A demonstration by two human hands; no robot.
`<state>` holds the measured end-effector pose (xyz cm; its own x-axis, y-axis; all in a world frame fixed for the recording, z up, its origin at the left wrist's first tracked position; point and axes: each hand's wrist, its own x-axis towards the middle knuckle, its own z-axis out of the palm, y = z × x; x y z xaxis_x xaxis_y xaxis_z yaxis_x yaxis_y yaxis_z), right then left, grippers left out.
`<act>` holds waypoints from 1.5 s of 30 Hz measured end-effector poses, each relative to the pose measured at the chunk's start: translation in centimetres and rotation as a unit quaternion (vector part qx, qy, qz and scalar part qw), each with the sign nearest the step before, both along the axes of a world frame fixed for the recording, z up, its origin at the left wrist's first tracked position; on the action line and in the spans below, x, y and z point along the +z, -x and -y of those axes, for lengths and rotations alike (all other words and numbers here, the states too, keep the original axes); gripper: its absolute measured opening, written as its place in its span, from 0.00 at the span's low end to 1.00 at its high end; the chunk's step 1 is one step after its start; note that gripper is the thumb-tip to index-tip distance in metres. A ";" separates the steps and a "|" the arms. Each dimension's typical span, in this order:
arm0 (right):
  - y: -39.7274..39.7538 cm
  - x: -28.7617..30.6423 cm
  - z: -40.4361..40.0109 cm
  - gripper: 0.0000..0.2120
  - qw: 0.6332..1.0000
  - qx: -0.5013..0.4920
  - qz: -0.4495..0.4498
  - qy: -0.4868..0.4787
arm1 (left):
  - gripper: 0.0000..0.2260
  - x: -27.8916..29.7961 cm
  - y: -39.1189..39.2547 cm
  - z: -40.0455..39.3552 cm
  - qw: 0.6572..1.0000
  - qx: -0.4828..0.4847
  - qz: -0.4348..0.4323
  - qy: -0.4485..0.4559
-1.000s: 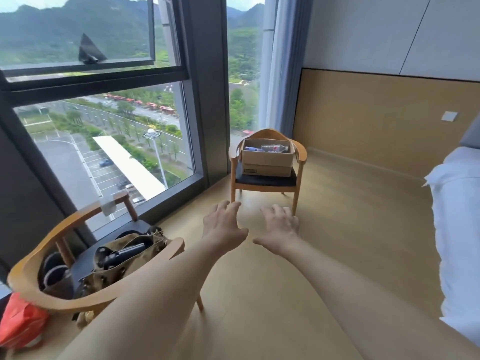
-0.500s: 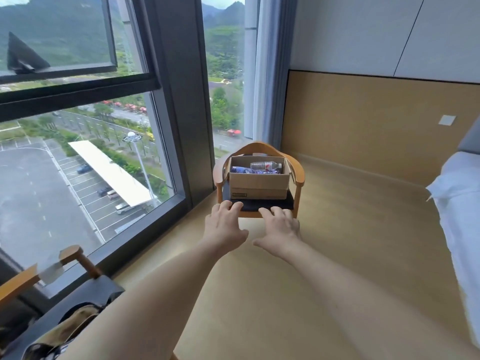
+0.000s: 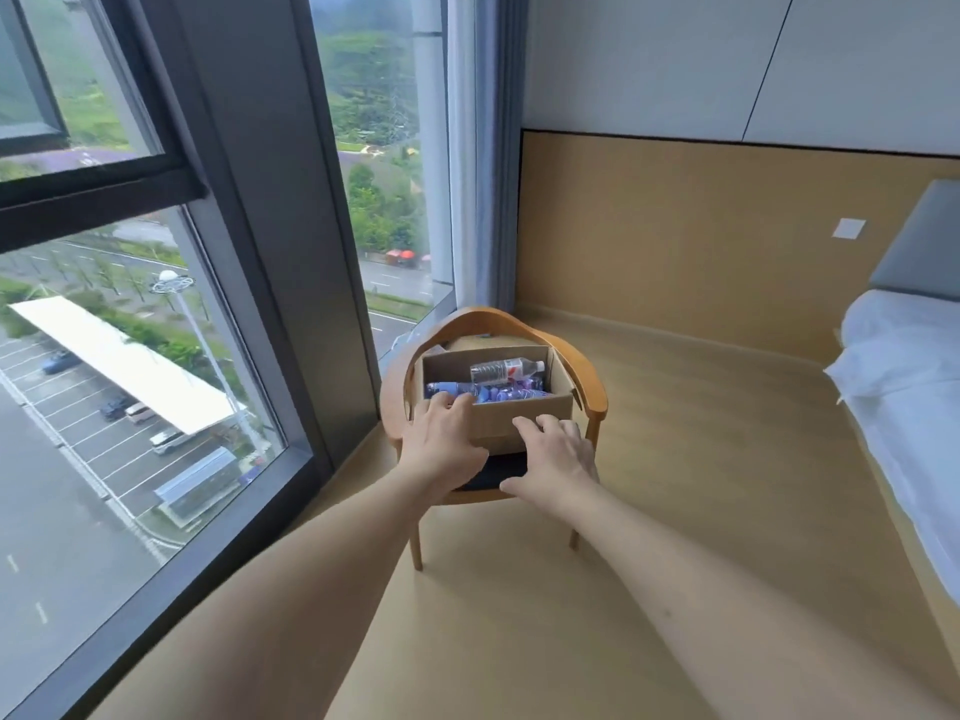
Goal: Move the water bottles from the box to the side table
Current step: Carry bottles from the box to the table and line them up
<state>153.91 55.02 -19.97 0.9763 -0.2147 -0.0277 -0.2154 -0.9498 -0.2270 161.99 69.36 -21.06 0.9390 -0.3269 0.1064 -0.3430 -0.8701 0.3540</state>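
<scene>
An open cardboard box (image 3: pixel 524 415) stands on the dark seat of a wooden armchair (image 3: pixel 592 392) by the window. Inside it lie several plastic water bottles: a clear one with a red-and-white label (image 3: pixel 506 369) at the back, and blue and purple ones (image 3: pixel 498 392) in front of it. My left hand (image 3: pixel 447 441) is stretched out with its fingertips at the box's front left rim. My right hand (image 3: pixel 556 462) hovers with spread fingers in front of the box's lower right. Neither hand holds anything. No side table shows.
A floor-to-ceiling window (image 3: pixel 130 356) with a dark frame runs along the left. A curtain (image 3: pixel 478 148) hangs in the corner behind the chair. A bed with white linen (image 3: pixel 914 397) fills the right edge. Wooden floor (image 3: pixel 701 485) lies between chair and bed.
The view has closed in on the armchair and box. Both hands have reached forward to the box; the nearer chair with the bag has left the view.
</scene>
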 end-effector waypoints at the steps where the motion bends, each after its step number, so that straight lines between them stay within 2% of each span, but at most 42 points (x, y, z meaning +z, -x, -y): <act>1: -1.5 -0.1 0.4 0.39 1.000 -0.004 -0.005 0.000 | 0.33 0.0 -1.6 0.5 1.000 -0.004 -0.006 -0.001; 7: -10.4 -2.7 3.9 0.40 0.999 -0.031 -0.031 -0.021 | 0.31 -1.9 -9.8 3.9 0.998 -0.039 -0.036 -0.022; 11: -16.9 -5.4 7.0 0.39 0.998 -0.026 -0.044 -0.021 | 0.30 -3.7 -16.0 6.2 0.998 -0.030 -0.054 -0.033; 15: -24.5 -7.4 11.0 0.40 0.998 -0.016 -0.055 -0.036 | 0.34 -5.0 -22.9 9.1 0.996 -0.018 -0.070 -0.057; 22: -35.9 -9.0 17.7 0.41 0.995 -0.002 -0.091 -0.049 | 0.31 -5.4 -33.3 14.8 0.992 0.016 -0.097 -0.074; 26: -40.2 -11.2 19.3 0.40 0.984 -0.023 -0.132 -0.116 | 0.30 -8.2 -36.8 16.5 0.985 0.017 -0.139 -0.101; 31: -45.2 -15.0 19.5 0.38 0.954 -0.072 -0.176 -0.231 | 0.32 -13.0 -41.4 17.4 0.975 0.022 -0.185 -0.121; 37: -51.2 -20.1 19.0 0.30 0.860 -0.229 -0.183 -0.418 | 0.33 -19.4 -46.6 18.1 0.957 -0.010 -0.246 -0.153; 39: -53.3 -22.2 18.8 0.26 0.794 -0.307 -0.179 -0.494 | 0.35 -21.5 -48.0 17.9 0.948 -0.029 -0.269 -0.168; 41: -55.5 -24.2 18.6 0.25 0.702 -0.384 -0.172 -0.574 | 0.36 -23.6 -49.6 17.3 0.940 -0.040 -0.285 -0.185; 43: -57.3 -26.0 18.3 0.27 0.624 -0.447 -0.151 -0.623 | 0.35 -25.5 -50.9 16.4 0.929 -0.056 -0.300 -0.209; 45: -59.0 -27.5 18.0 0.34 0.575 -0.494 -0.123 -0.640 | 0.36 -26.9 -52.1 15.7 0.913 -0.080 -0.323 -0.236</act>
<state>212.88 36.99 -47.47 0.3274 -0.3120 -0.8919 -0.6809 0.5765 -0.4516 214.14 53.62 -47.94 0.6925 -0.3319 -0.6405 -0.3314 -0.9350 0.1262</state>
